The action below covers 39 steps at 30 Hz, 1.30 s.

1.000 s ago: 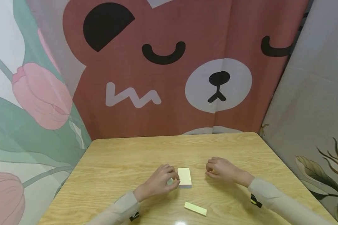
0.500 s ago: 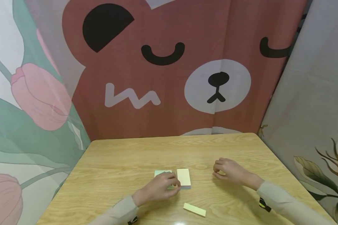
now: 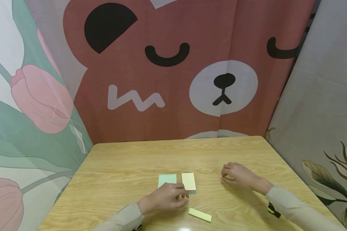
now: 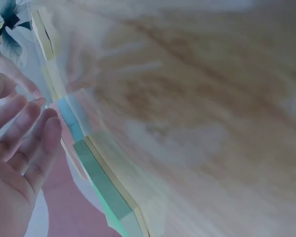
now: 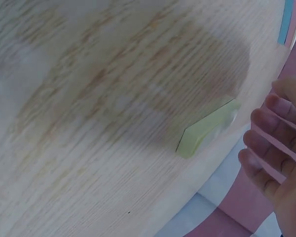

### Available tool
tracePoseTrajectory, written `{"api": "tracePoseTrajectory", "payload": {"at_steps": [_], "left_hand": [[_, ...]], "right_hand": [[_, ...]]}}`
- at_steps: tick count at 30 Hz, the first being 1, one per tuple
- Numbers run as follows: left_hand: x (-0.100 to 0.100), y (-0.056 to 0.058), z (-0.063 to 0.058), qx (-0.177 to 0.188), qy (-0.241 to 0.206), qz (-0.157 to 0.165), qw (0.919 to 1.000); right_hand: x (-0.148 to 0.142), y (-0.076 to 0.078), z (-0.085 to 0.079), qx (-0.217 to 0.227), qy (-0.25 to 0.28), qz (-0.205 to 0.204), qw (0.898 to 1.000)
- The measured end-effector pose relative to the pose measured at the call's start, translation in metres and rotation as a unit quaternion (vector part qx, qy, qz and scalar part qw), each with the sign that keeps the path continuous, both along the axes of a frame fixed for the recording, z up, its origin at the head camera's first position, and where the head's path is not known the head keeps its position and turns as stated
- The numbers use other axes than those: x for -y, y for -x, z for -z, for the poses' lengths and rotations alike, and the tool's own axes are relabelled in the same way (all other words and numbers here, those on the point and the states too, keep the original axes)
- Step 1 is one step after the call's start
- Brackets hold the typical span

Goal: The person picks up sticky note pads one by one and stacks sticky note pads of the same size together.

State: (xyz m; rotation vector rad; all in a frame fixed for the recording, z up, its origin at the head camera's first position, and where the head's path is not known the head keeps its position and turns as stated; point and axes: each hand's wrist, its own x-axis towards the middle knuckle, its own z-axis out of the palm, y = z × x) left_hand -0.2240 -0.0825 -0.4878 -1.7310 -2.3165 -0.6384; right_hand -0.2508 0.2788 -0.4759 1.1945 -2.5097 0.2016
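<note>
My left hand (image 3: 166, 198), fingers loosely bent, hovers at the near edge of a square green sticky note pad (image 3: 167, 178). Its fingertips overlap the near corner of a pale yellow-topped sticky note pad (image 3: 188, 181) in the head view. The left wrist view shows these fingers holding nothing, beside the green pad's layered side (image 4: 106, 180) and a blue and pink edge (image 4: 70, 118). Farther right, my right hand (image 3: 240, 175) has relaxed, spread fingers. A small yellow-green pad (image 5: 207, 128) lies on the table near its fingertips, mostly hidden by the hand in the head view.
A narrow yellow sticky note strip (image 3: 200, 214) lies on the wooden table (image 3: 127, 166) nearer the body. Printed cloth (image 3: 173, 122) hangs behind the table's far edge and along both sides.
My left hand has drawn back toward the body, uncovering the green pad. My right hand has shifted right, away from the pale yellow pad. The visible pads have hardly moved.
</note>
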Motion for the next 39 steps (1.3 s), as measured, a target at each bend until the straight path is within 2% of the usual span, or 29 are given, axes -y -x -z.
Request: {"api": "tracePoseTrajectory", "payload": {"at_steps": [8,17,23,28,39], "left_hand": [[-0.006,-0.004,-0.002,0.006,0.016,0.016,0.9997],[-0.008,-0.008,-0.002,0.004,0.046,0.014,0.9988],[-0.010,-0.008,-0.002,-0.008,0.070,0.014,0.9974],[-0.010,-0.010,-0.001,-0.008,0.088,0.018,0.9960],[-0.011,-0.013,-0.001,-0.005,0.098,0.021,0.9949]], "right_hand": [[-0.004,-0.001,0.001,0.005,-0.019,0.038,0.999],[-0.008,-0.001,0.004,0.003,-0.020,0.044,0.999],[-0.009,0.002,0.007,0.008,-0.039,0.062,0.997],[-0.009,0.002,0.010,-0.002,-0.049,0.060,0.997],[-0.007,0.001,0.014,0.012,-0.062,0.073,0.995]]}}
